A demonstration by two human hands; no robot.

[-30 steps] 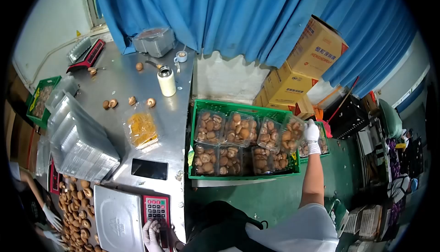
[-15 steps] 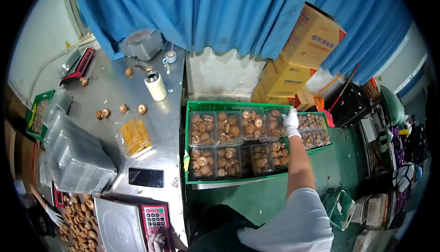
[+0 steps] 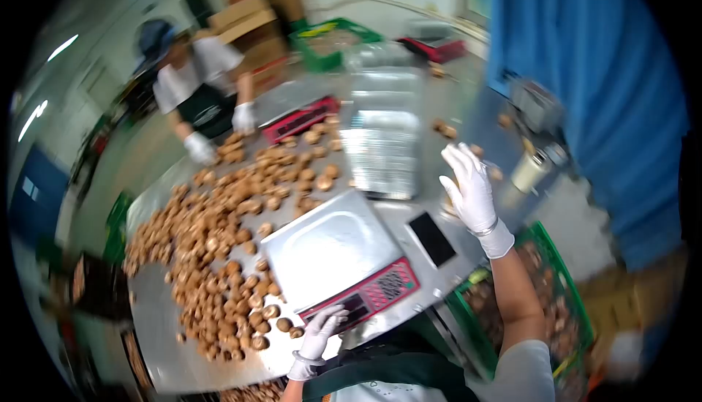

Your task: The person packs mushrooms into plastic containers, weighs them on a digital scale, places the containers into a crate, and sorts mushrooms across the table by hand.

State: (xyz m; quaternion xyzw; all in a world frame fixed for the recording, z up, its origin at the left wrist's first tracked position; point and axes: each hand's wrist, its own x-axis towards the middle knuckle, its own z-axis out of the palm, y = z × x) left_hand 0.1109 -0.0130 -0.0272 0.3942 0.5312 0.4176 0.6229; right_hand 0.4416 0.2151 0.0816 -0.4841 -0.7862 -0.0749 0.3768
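Observation:
My right hand point(image 3: 472, 193), in a white glove, is raised over the table with its fingers apart and nothing in it. Left of it stands a tall stack of clear plastic trays point(image 3: 384, 131). A black phone point(image 3: 431, 239) lies below, between that hand and the weighing scale point(image 3: 329, 248). The scale has a bare metal plate and a red keypad panel. My gloved left hand point(image 3: 319, 336) rests at the panel's front edge by the display, fingers extended and holding nothing visible. Many loose brown mushrooms point(image 3: 227, 248) cover the table left of the scale.
Across the table a co-worker point(image 3: 201, 84) in white gloves handles mushrooms beside a second scale point(image 3: 300, 117). A green crate point(image 3: 545, 237) with mushroom packs stands at lower right. A pale bottle point(image 3: 528, 171) is near the blue curtain point(image 3: 585, 95).
My view has swung left from the green crate to the table. My right hand has left the mushroom packs and is now over the table. My left hand stays by the scale.

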